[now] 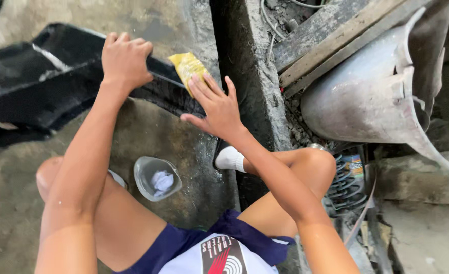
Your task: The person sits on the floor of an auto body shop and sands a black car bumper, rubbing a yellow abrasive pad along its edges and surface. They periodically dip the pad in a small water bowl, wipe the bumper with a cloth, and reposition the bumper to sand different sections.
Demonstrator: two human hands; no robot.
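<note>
A long black plastic panel (42,86) lies across the wet concrete floor in front of me. My left hand (125,58) is closed over its upper edge and holds it. My right hand (214,104) lies flat with fingers spread, pressing a yellow sponge (186,66) against the panel's right end. Both my knees are bent as I squat over it.
A clear plastic cup (156,177) with white foam stands on the floor between my legs. A raised concrete curb (252,76) runs up the middle. A grey metal vehicle fender (371,86), wooden planks (336,35) and a coil spring (348,182) lie to the right.
</note>
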